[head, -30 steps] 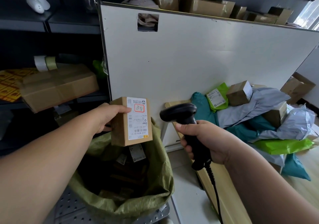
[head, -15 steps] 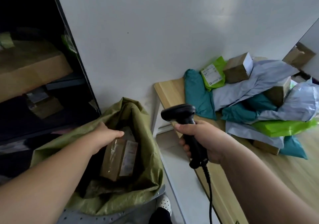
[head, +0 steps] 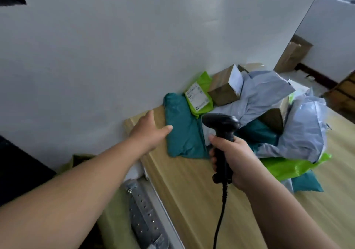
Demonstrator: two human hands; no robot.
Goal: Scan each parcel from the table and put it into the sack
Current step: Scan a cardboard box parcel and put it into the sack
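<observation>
The black scanner is gripped by the right hand. The left hand is stretched out flat, just beside the teal bag.

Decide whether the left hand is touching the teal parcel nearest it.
Cannot tell. In the head view the left hand reaches over the teal parcel, its thumb overlapping the parcel's edge, but it could be hovering just above.

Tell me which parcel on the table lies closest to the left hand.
The flat teal mailer farthest left; the thumb of the left hand is at its edge. Other teal bags lie farther right.
</observation>
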